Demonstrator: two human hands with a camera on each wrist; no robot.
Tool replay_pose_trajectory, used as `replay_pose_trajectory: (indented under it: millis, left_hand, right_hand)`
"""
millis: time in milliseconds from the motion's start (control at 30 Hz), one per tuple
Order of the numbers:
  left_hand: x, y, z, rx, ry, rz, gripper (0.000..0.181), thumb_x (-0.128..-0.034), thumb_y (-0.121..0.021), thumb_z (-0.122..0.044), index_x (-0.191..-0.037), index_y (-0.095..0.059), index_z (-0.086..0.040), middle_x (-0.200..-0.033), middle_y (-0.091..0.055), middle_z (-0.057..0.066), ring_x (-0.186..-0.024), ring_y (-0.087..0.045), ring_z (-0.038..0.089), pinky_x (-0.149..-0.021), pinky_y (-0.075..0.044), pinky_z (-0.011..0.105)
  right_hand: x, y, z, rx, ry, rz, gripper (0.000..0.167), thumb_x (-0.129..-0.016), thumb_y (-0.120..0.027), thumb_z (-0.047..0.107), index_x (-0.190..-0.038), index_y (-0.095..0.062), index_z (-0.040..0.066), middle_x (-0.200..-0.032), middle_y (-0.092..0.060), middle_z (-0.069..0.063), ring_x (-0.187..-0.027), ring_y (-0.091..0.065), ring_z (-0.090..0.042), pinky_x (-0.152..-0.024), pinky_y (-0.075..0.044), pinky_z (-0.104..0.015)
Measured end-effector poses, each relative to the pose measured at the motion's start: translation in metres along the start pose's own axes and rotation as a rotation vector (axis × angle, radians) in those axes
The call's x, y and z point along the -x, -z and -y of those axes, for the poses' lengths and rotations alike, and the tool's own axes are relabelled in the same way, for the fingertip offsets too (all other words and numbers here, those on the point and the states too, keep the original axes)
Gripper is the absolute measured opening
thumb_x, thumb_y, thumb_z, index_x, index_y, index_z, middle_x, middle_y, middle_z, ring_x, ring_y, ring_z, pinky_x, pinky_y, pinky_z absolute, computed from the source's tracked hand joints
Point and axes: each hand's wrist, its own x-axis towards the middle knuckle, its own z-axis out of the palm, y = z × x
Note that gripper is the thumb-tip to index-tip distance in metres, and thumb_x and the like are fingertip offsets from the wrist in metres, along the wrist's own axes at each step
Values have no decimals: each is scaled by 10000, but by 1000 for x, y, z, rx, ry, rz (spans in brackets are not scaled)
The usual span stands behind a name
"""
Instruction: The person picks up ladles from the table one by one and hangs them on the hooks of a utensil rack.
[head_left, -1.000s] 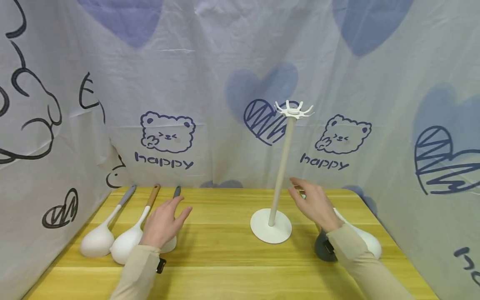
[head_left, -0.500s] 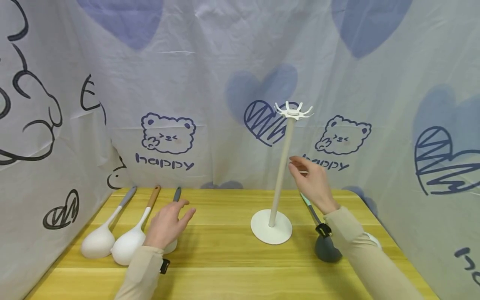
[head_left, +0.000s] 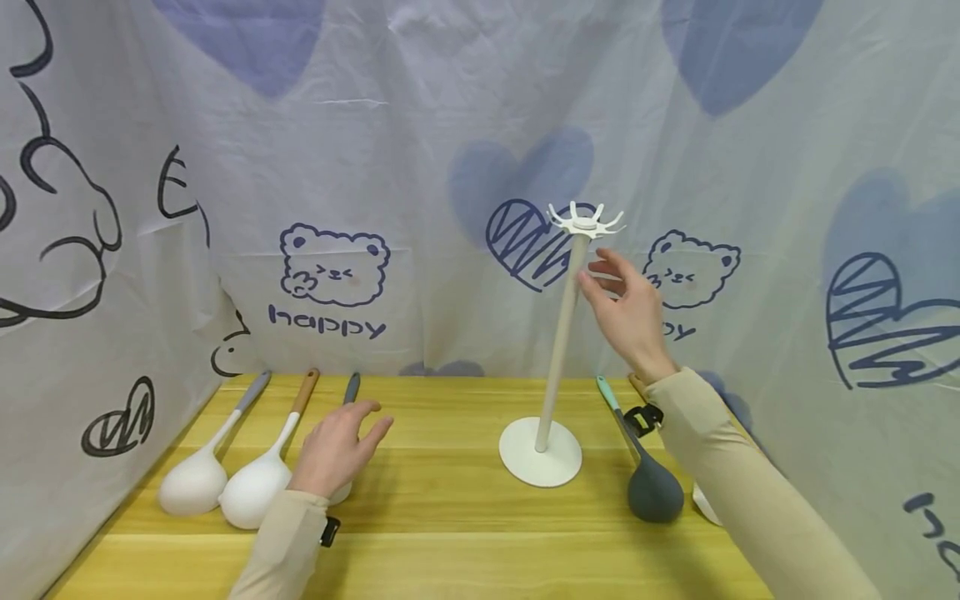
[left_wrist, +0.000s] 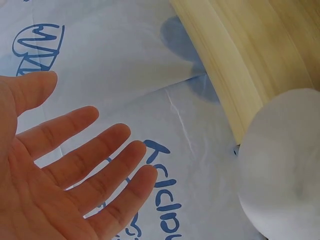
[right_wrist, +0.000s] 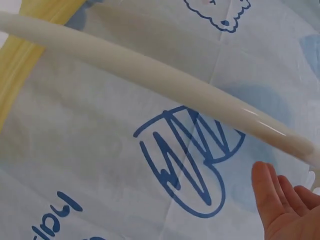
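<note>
Your left hand (head_left: 337, 450) is hiding the middle of the dark-handled ladle (head_left: 352, 389), so only its grip and a pale sliver of bowl are showing. Your right sleeve (head_left: 738, 467) is covering most of the far-right ladle (head_left: 707, 505); a brown handle tip and a white bowl edge are peeking out. In the left wrist view a white bowl (left_wrist: 282, 165) is running off the edge, and you cannot tell whose it is. The right wrist view is cutting off both ends of the stand (head_left: 559, 350).

The stand is standing upright on the table (head_left: 435, 500), its pole passing just beside the thumb side of your right hand (head_left: 626, 308), below the hooks. That hand's fingers are bending softly, apart from the pole. Your left hand's fingers are spreading apart, above the dark-handled ladle.

The stand is showing a smooth, glossy pole, a flat round base and a crown of upturned prongs. Two white ladles (head_left: 193, 483) (head_left: 257, 493) are lying at the left, round-bowled; the black ladle (head_left: 655, 493), mint-tipped, is lying right of the base. The table is showing yellow wood grain, and the printed cloth (head_left: 465, 75) is creasing behind.
</note>
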Motion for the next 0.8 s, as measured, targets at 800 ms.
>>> replay_pose_trajectory:
  millis: [800]
  left_hand:
    - [-1,-1,1,9,-15,18,397,-979,-591,-378,-1224,-658,-73,-1213,-683,136,-1065,-658,346,-840,-551,534]
  right_hand:
    - [17,-22,-25,-44,-84,180,307,-990,-595,191,-1223,-634,-5,-1125,-690,-222,-1012,-689,-334,-760,-608,-290]
